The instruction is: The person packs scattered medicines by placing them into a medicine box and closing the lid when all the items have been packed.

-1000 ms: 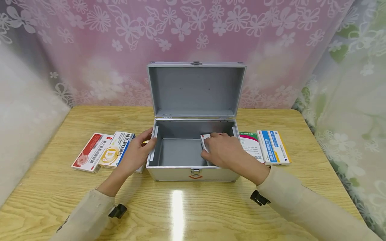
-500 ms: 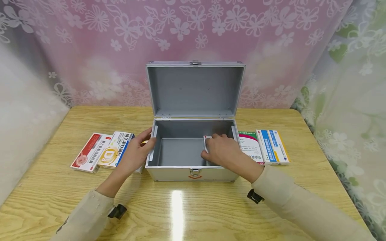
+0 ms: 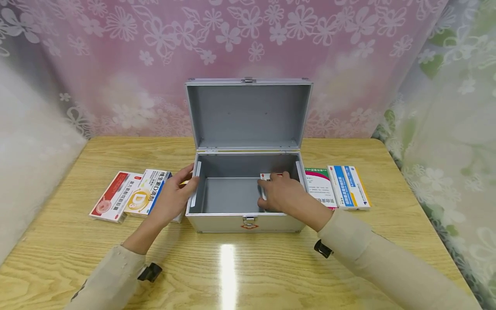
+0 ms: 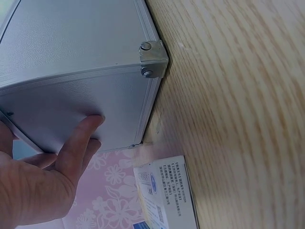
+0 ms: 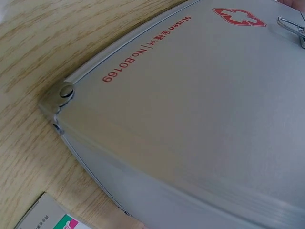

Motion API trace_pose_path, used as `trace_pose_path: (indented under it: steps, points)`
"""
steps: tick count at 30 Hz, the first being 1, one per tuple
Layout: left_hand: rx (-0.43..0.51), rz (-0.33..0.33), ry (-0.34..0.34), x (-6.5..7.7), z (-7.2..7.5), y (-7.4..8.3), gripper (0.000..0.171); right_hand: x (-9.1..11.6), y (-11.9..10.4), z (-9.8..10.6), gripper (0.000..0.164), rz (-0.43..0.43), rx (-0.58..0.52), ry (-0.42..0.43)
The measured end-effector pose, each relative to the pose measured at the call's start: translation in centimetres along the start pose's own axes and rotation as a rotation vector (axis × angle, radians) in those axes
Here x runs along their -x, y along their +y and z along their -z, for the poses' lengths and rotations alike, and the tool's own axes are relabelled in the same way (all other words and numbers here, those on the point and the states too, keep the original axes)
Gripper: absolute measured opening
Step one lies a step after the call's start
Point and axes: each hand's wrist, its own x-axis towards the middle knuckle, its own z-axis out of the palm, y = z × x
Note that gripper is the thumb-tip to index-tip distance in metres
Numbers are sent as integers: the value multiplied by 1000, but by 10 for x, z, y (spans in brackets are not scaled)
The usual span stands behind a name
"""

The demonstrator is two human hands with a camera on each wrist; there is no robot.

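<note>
In the head view, a silver metal medicine case (image 3: 240,222) stands with its lid (image 3: 249,114) raised. My left hand (image 3: 176,193) pinches the case's left wall. In the left wrist view, the left fingers (image 4: 78,143) lie along the outside of that wall. My right hand (image 3: 284,193) reaches inside at the right end, its fingers curled over a white medicine box (image 3: 265,176). Most of that box is hidden under the hand. The right wrist view shows the case's front (image 5: 181,95) with a red emblem, but not the box inside.
Left of the case lie a red-and-white medicine box (image 3: 116,198), a vitamin D box (image 3: 149,193) and another box partly behind the left hand. To the right are a green-and-magenta box (image 3: 321,189) and a blue-and-yellow box (image 3: 348,187). Floral curtains (image 3: 248,38) surround the table.
The white box has settled straighter beside the case's right wall. My right index finger has spread away to the left. The left hand keeps its hold on the wall.
</note>
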Motion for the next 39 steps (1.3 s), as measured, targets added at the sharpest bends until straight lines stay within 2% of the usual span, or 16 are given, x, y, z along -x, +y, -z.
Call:
trace_pose_path:
  steps: [10,16,23,32,35,39]
  points:
    - [-12,5,8,0,2,2,51,2,1,2,60,39,118,-9]
    - [-16,1,12,0,1,2,53,3,1,4,67,27,94,-4]
    - [-11,-9,9,-2,1,1,52,3,3,3,66,39,65,52]
    - [-5,3,8,-1,2,2,51,1,3,2,63,46,67,36]
    - [0,10,3,0,1,2,51,1,5,-1,56,69,76,87]
    - [-5,15,-1,1,1,2,51,0,8,-3,42,126,59,284]
